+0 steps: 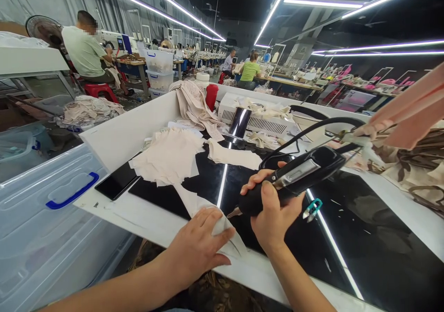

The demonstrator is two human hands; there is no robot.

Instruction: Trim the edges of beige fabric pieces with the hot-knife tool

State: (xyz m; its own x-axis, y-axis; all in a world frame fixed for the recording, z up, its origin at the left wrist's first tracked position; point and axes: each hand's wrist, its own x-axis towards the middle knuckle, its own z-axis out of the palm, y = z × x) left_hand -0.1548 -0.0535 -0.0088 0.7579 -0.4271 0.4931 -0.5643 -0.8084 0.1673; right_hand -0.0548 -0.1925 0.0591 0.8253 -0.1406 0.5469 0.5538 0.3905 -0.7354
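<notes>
My right hand (277, 210) is wrapped round a black handheld power tool (298, 175) with a metal plate on its side and a cable at its far end. Near the table's front edge, my left hand (201, 240) presses on a pale fabric piece (227, 238), its fingers slightly bent and apart. The tool's near end is just right of that cloth, above the black glossy surface (364, 238). Beyond my left hand lies a loose stack of cream fabric pieces (169, 157), with another cream strip (234, 155) to its right.
Teal-handled snips (312, 209) lie right of my right hand. A dark phone-like slab (116, 180) rests at the left. Behind stand a red cup (211, 97) and a white vented box (256, 113). Peach cloth (412, 108) hangs at right. Plastic bins (52, 210) stand left; people sit farther back.
</notes>
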